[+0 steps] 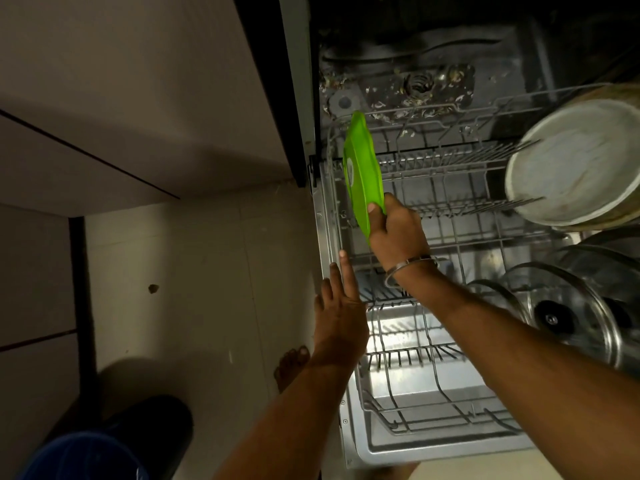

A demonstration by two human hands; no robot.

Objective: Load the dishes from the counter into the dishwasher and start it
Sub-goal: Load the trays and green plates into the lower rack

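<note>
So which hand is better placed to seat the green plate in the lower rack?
The right hand: it already grips the green plate on edge over the lower rack. The left hand is open and holds nothing, near the rack's left side.

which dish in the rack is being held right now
The bright green plastic plate, standing on edge at the rack's left side, gripped by the right hand; the white round dish sits untouched.

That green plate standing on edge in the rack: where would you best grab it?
By the near rim, coming from the front. The green plate stands on edge at the rack's left side, so a thumb-and-fingers pinch across its thin rim fits, which is the right hand's grip here.
</note>
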